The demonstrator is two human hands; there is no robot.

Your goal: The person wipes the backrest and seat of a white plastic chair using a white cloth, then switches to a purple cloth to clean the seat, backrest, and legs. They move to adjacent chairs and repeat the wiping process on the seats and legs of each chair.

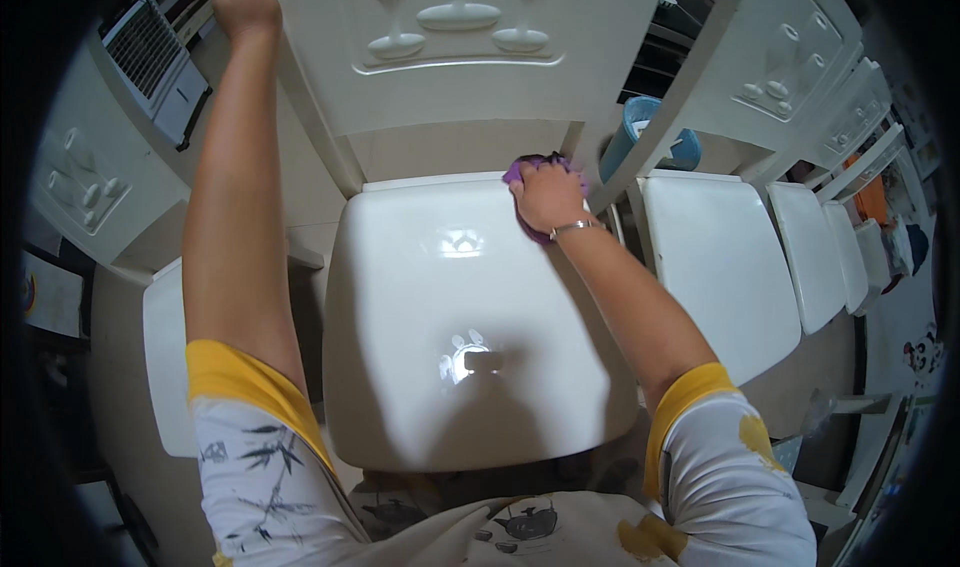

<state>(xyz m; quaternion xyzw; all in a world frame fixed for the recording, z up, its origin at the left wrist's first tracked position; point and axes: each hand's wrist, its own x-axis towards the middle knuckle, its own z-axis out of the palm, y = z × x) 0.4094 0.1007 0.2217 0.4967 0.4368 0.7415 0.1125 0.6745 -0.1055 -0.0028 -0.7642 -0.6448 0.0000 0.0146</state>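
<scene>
A white chair stands right in front of me, its glossy seat (470, 297) facing up and its raised-pattern backrest (470, 87) rising at the far side. At the seat's far right corner, my right hand (548, 199) presses down on a bunched purple cloth (527, 229), its fingers closed over it. A bracelet circles that wrist. My left arm reaches far forward, and my left hand (248, 9) is curled at the left edge of the backrest, gripping it near the top. The picture's upper edge cuts off part of those fingers.
More white chairs line up on the right, the nearest with its seat (715, 267) close beside mine. Another white chair (165, 357) is at the left. Behind stand a blue bin (628, 137) and a white air cooler (158, 62).
</scene>
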